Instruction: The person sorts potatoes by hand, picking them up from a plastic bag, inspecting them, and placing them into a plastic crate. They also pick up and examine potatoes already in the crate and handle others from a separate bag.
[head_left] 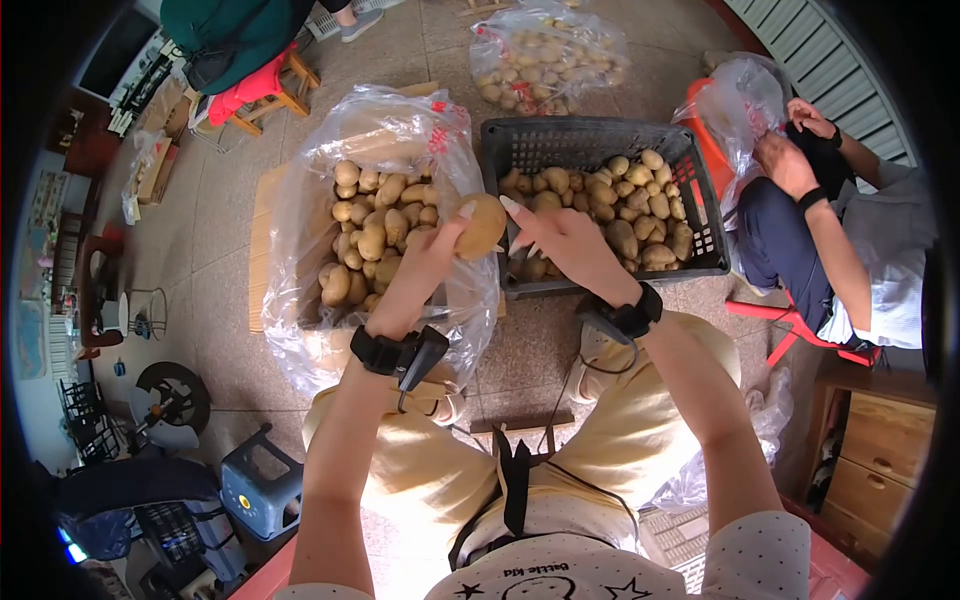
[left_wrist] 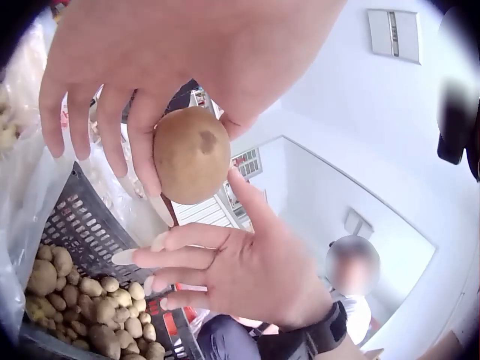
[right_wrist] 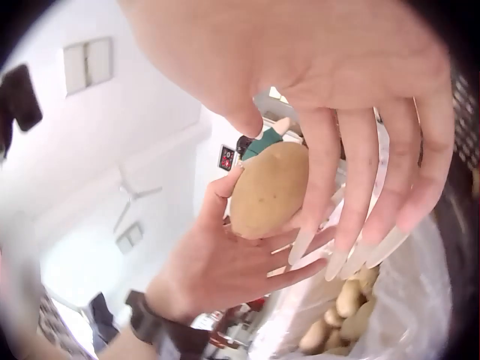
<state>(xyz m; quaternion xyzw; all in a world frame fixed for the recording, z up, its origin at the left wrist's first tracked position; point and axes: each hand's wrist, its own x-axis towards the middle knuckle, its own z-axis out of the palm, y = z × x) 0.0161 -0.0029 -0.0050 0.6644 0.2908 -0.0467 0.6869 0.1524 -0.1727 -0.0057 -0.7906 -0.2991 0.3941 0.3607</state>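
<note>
A large brown potato (head_left: 482,227) is pinched between the thumb and index finger of my left hand (head_left: 430,262), above the gap between two containers. Its other fingers are spread, and a dark patch marks the skin of the potato (left_wrist: 191,154) in the left wrist view. My right hand (head_left: 578,252) faces it with straight, spread fingers, thumb tip right at the potato's edge, over the black crate (head_left: 600,128). Many smaller potatoes (head_left: 650,205) lie in that crate. Left of it, a clear plastic bag (head_left: 295,240) lining a box holds more potatoes (head_left: 372,240).
Another clear bag of potatoes (head_left: 548,62) lies on the floor beyond the crate. At the right, a seated person (head_left: 850,230) on a red stool (head_left: 765,315) handles a plastic bag (head_left: 745,95). A blue stool (head_left: 262,485) stands at lower left, a wooden cabinet (head_left: 880,440) at lower right.
</note>
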